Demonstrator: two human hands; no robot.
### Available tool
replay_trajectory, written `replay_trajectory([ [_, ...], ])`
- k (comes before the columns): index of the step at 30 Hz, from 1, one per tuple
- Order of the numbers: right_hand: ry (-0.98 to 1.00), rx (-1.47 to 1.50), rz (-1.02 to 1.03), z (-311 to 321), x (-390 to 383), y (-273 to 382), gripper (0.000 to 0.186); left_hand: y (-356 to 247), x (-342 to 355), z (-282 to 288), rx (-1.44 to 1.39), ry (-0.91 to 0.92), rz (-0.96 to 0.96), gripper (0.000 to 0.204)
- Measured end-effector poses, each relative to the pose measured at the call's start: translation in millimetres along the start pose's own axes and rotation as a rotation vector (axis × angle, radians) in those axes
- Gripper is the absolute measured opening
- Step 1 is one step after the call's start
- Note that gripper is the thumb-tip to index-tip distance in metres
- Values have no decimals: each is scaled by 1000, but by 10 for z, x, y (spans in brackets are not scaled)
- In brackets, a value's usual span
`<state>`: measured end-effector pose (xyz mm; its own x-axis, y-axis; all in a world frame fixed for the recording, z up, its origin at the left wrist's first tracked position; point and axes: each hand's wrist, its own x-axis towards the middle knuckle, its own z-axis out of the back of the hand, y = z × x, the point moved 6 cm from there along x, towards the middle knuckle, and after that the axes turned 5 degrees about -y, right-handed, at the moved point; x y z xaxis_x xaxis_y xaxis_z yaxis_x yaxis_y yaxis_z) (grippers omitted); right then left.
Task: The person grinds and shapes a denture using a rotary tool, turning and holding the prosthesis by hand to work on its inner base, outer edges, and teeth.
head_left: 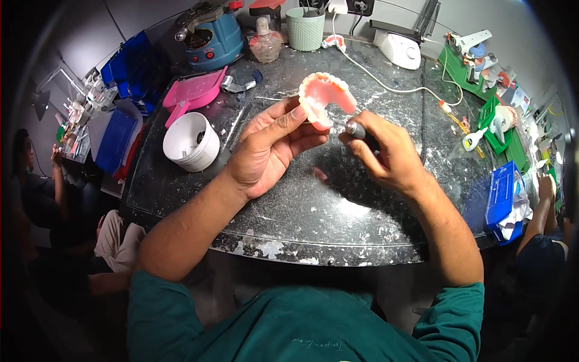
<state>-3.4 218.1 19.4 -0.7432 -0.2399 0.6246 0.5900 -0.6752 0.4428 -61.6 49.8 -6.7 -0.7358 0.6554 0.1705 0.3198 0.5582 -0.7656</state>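
My left hand (271,145) grips a pink denture (329,93) with cream teeth, held raised over the dark worktable (271,211), its curved row of teeth toward the back. In my right hand (392,151) is a dark handheld tool (360,131) with a metal shaft, its tip at the lower inner edge of the denture, partly hidden. A small pink piece (318,174) lies on the table below my hands.
A white pot (190,145) and pink dustpan (184,90) sit left. Behind are a blue machine (211,42), green cup (304,30), white control box (398,51) and cables. Blue (500,199) and green trays (503,148) line the right. Co-workers sit at both sides (57,181) (537,235).
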Motion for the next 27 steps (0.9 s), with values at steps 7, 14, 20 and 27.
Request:
replay_trajectory([
  [7, 15, -103, -195, -26, 29, 91, 58, 85, 2, -8, -14, 18, 50, 31],
  [14, 32, -145, -252, -28, 26, 54, 64, 153, 5, -35, -3, 37, 75, 25],
  [20, 8, -149, -244, 3, 31, 83, 62, 181, 13, -52, 1, 27, 87, 25],
  [27, 18, -183, -228, 0, 33, 68, 60, 196, 13, -24, 14, 5, 92, 24],
])
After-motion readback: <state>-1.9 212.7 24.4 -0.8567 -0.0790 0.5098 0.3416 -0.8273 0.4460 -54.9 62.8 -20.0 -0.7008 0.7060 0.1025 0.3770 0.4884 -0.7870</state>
